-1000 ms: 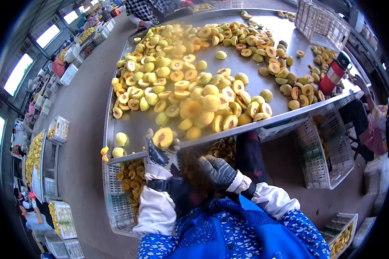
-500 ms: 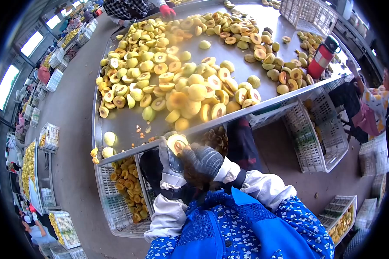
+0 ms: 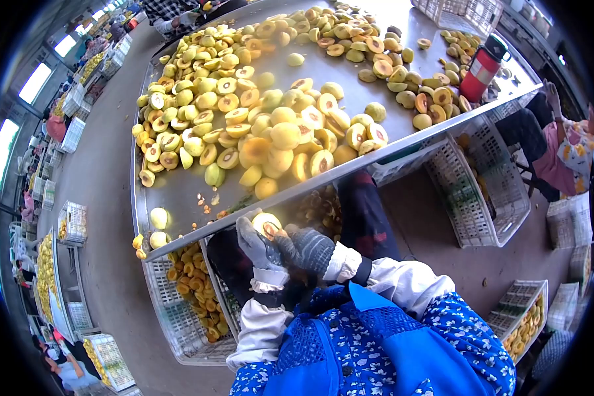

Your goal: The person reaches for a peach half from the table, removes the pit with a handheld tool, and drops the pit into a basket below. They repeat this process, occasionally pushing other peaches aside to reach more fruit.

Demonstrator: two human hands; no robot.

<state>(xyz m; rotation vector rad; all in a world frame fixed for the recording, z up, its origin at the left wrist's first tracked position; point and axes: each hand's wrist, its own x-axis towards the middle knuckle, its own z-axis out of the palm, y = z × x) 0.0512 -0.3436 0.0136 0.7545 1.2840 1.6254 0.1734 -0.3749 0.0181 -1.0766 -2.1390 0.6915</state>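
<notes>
A halved yellow peach (image 3: 267, 225), its cut face up and the brown pit showing in the middle, sits in my gloved left hand (image 3: 256, 243), just below the table's front edge. The fingers of that hand curl round the fruit. Against the peach's lower right side, my gloved right hand (image 3: 307, 249) is closed, its thumb end at the cut face. What its fingers hold, if anything, is hidden. In front of both hands lies a large heap of peach halves (image 3: 284, 136) on the metal table (image 3: 198, 191).
Below the table stands a white crate (image 3: 171, 317) with pitted halves. Another crate (image 3: 472, 204) leans at the right. A red bottle (image 3: 480, 71) stands on the table's right side. Co-workers sit at the far edge and the right. Small pits and scraps (image 3: 208, 201) lie near the front edge.
The view has shifted slightly, so the table and its fruit appear further left and up. Both hands stay at the same peach half. The co-worker's hands at the far edge have moved.
</notes>
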